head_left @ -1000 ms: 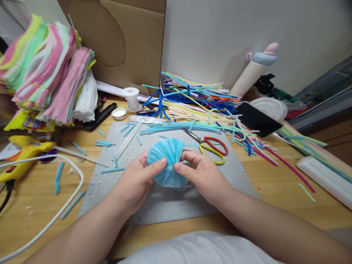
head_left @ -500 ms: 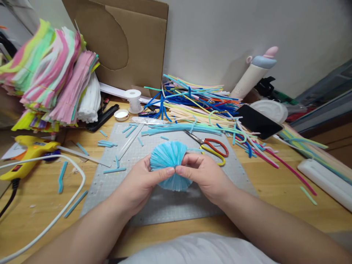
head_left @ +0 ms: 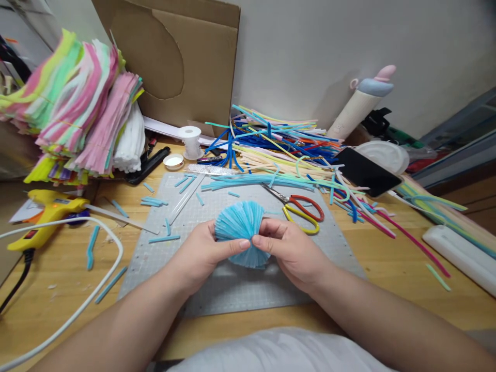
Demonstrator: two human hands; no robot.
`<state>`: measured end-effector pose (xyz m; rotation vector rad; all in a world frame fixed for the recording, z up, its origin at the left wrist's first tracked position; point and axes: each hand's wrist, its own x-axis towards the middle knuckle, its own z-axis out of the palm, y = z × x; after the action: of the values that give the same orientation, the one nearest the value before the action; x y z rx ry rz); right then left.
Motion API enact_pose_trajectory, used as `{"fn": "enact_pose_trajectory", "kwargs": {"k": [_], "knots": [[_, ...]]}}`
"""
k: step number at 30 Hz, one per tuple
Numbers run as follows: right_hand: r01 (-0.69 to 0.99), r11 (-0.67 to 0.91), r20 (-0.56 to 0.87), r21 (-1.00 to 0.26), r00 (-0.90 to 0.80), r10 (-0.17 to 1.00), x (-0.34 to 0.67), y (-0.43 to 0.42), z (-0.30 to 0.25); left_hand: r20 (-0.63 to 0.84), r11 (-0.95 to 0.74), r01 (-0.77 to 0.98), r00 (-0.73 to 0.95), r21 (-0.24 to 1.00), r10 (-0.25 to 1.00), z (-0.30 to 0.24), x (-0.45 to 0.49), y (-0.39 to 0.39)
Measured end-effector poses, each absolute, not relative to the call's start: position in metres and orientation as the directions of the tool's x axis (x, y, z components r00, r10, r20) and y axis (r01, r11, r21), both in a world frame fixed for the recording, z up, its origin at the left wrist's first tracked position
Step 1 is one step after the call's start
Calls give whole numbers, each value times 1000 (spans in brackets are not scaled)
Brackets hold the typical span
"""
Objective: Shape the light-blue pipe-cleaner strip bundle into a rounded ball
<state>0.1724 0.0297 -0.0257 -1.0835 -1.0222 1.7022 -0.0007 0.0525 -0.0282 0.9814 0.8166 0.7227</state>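
Between my two hands is a round blue pompom of pipe cleaners (head_left: 241,219), its strands fanning out from a pinched centre. My left hand (head_left: 211,253) grips its left side, thumb pressed on the front near the centre. From the right, my right hand (head_left: 289,248) pinches it close to the middle, with the thumb tip beside the left thumb. The fingers behind the pompom are partly hidden. It is held above a grey cutting mat (head_left: 217,299). Scissors with red and yellow handles (head_left: 302,212) lie open on the mat just beyond my right hand.
A yellow glue gun (head_left: 46,217) with a white cable (head_left: 116,248) lies at left. Pipe cleaner bundles (head_left: 77,103) stand behind it. Loose pipe cleaners (head_left: 279,139), a spool (head_left: 190,142), a phone (head_left: 366,173) and a bottle (head_left: 356,108) are at the back.
The whole view has shifted slightly to the right. Both hands still hold the blue pompom, with almost no change in grip.
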Motion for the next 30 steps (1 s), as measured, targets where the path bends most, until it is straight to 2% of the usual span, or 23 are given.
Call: {"fn": "enact_pose_trajectory", "kwargs": {"k": [10, 14, 18, 20, 23, 25, 27, 29, 30], "knots": [[-209, -361, -260, -909, -394, 882, 177, 32, -17, -252, 400, -117, 611, 909, 750, -22, -7, 54], [-250, -388, -280, -887, -377, 883, 175, 30, -20, -267, 385, -68, 610, 921, 746, -25, -7, 56], [-255, -386, -282, -887, -364, 888, 174, 30, -22, -244, 383, -109, 606, 917, 757, -24, -6, 57], [-209, -346, -263, -915, -341, 902, 174, 32, -21, -224, 387, -153, 602, 909, 766, -22, -5, 57], [-11, -253, -236, -967, -318, 918, 177, 33, -18, -215, 380, -180, 578, 907, 788, -17, -5, 57], [139, -96, -130, -986, -261, 956, 180, 34, -16, -231, 388, -184, 554, 903, 800, -15, -6, 58], [259, 117, 92, -959, -105, 990, 182, 34, -14, -223, 398, -248, 526, 883, 821, -12, -7, 59], [296, 249, 292, -922, 108, 950, 183, 34, -15, -192, 395, -361, 485, 845, 853, -11, -9, 60], [253, 263, 316, -931, 198, 928, 182, 35, -15, -185, 399, -409, 470, 821, 863, -10, -9, 61]]}}
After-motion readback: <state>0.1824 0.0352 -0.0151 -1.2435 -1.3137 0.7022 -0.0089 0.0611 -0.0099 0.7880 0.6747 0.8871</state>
